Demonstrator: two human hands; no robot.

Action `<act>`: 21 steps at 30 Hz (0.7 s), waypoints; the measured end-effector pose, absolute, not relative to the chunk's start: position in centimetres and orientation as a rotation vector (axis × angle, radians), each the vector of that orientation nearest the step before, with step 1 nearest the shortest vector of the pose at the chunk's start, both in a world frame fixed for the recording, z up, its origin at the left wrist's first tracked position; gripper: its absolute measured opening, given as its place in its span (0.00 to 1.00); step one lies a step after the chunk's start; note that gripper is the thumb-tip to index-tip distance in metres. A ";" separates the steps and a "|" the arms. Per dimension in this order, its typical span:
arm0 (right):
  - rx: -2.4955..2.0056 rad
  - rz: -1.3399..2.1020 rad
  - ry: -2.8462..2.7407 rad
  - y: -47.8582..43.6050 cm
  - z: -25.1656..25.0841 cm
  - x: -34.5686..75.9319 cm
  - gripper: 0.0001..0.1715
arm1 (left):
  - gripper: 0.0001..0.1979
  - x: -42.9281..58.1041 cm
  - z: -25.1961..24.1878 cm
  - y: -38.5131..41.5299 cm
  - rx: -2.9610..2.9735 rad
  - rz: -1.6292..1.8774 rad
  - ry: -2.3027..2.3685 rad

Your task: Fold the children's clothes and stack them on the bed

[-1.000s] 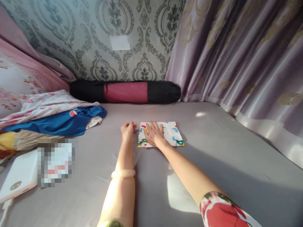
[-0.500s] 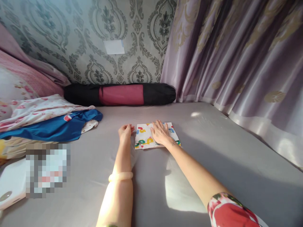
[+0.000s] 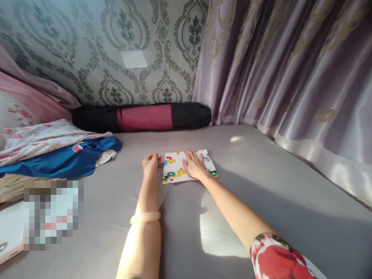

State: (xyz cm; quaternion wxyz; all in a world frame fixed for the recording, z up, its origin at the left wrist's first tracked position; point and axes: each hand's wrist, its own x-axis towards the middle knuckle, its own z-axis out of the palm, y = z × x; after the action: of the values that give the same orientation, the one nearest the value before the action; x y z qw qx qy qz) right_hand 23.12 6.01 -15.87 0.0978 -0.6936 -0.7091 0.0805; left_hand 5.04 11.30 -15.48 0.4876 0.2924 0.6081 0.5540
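Observation:
A white folded piece, probably cloth, printed with red, yellow, green and blue figures [image 3: 171, 170], lies flat on the grey sheet [image 3: 180, 217] ahead of me. On its right half rests my right hand [image 3: 194, 164], palm down with the fingers stretched out. My left hand [image 3: 150, 162] is beside the left edge, slightly apart from it. Its fingers are curled in towards the thumb, and nothing shows between them. The near edge shows uneven layers, and the part under my right palm is hidden.
A black and dark-red long bag [image 3: 143, 117] lies against the patterned wall [image 3: 162, 50]. Crumpled clothes, among them a blue garment [image 3: 58, 161], are piled at left. Nearer me is a white device [image 3: 11, 228] beside a blurred patch. Lilac curtains [image 3: 261, 69] hang at right.
The whole view has shifted slightly, so things appear a little further left. Both hands hold the same pose around the folded piece, which has not visibly changed.

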 end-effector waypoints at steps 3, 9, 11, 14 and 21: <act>-2.058 0.319 -2.092 5.9 -15.1 24.0 0.33 | 0.04 5.1 -15.4 11.2 0.711 1.352 1.484; -2.116 0.223 -2.086 5.1 -15.1 25.8 0.34 | 0.04 5.3 -15.0 10.9 0.709 1.336 1.491; -2.126 0.202 -2.088 4.9 -15.7 26.0 0.33 | 0.04 5.3 -14.9 10.9 0.715 1.327 1.501; -2.121 0.154 -2.082 5.0 -16.4 26.0 0.33 | 0.04 5.3 -14.9 11.0 0.738 1.316 1.511; -2.124 0.192 -2.081 5.2 -16.4 26.1 0.33 | 0.02 5.2 -15.3 11.0 0.773 1.311 1.521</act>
State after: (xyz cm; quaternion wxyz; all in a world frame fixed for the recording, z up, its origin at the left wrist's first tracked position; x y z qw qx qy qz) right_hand 26.08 5.21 -16.42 0.0807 -0.7105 -0.6961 0.0641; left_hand 5.21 11.02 -15.27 0.4750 0.3162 0.6221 0.5361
